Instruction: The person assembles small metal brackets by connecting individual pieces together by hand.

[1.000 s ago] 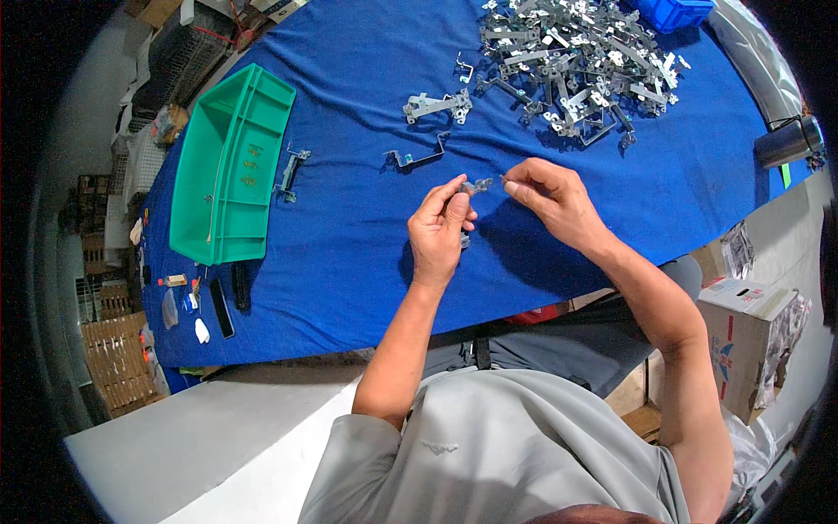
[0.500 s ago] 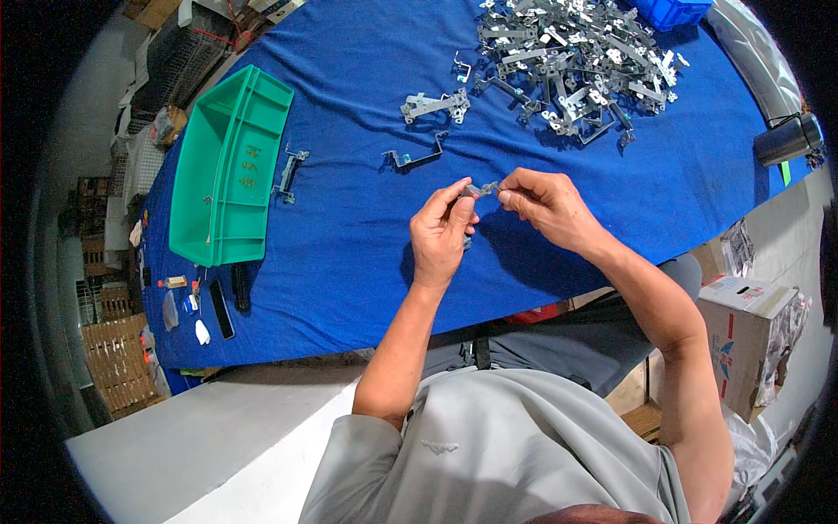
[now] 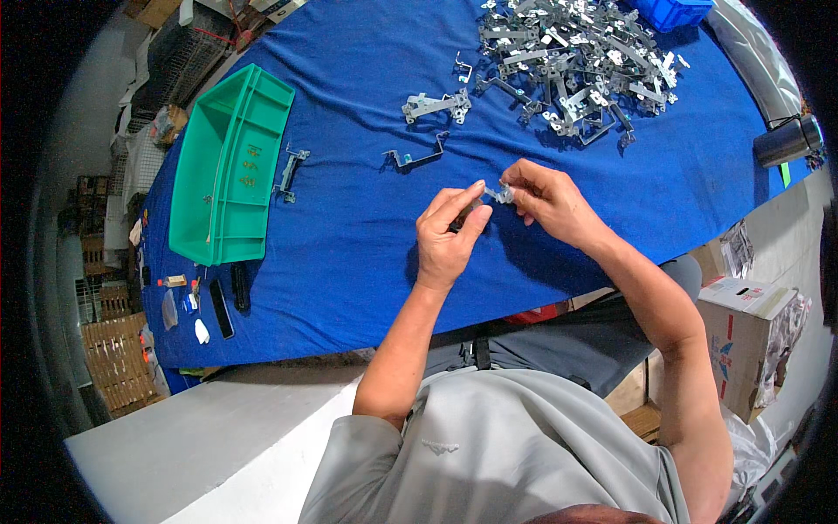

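A small silvery metal bracket (image 3: 499,194) is held up above the blue cloth between my two hands. My right hand (image 3: 548,201) pinches its right end between thumb and fingers. My left hand (image 3: 447,234) curls its thumb and fingers round the left end, and part of the metal is hidden behind them. Just beyond, a bent metal bracket (image 3: 417,160) lies on the cloth, with a few more brackets (image 3: 436,106) grouped farther off. Another bracket (image 3: 290,175) rests beside the green bin.
A large heap of metal brackets (image 3: 576,65) covers the far right. The green plastic bin (image 3: 183,201) at left contains small brass-coloured pieces. A phone (image 3: 222,309) lies near the left front edge. A dark metal cylinder (image 3: 788,141) and blue crate (image 3: 676,12) stand at right.
The bracket in my hands has turned, showing a wider plate at its right end. My right hand has shifted slightly, and my left fingers have loosened a little.
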Demonstrator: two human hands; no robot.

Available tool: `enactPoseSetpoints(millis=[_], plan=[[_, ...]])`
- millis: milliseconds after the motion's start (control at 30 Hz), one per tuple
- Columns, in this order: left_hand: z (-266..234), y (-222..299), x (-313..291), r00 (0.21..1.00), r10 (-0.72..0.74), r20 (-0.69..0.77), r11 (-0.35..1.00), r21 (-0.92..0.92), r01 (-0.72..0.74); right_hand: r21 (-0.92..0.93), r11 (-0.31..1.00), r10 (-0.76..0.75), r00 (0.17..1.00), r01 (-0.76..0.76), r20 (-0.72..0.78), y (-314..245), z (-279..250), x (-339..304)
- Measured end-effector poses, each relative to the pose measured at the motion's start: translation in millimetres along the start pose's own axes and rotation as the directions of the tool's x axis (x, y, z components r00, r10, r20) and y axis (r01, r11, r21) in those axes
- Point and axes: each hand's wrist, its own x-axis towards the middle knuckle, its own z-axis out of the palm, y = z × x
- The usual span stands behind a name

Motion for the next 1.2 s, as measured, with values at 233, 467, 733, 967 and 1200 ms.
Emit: enactPoseSetpoints(millis=[233,467,733,967,1200], plan=[[4,-6,-1,0.993,-0.108,-0.047,0.977,-0.189,0.097,-0.040,0.999,-0.024,0.999,0.025,0.032,6,-2,0],[0,3,-1,0.998,-0.065,-0.011,0.993,-0.096,0.064,0.253,0.965,0.032,0.990,-0.066,0.137,1,-6,3],[3,1,-2,0.997,0.028,0.070,0.999,0.015,-0.029,0.070,0.994,-0.081,0.997,0.082,-0.022,5,-1,4],[1,-2,-1,0.996,0.007,-0.092,0.995,-0.099,-0.016,0.083,0.992,0.090,0.995,-0.093,0.036,0,-14,5],[0,-5,-2,0.986,-0.155,-0.056,0.967,-0.213,0.140,0.016,1.000,-0.001,0.995,-0.001,0.097,2,-8,2]])
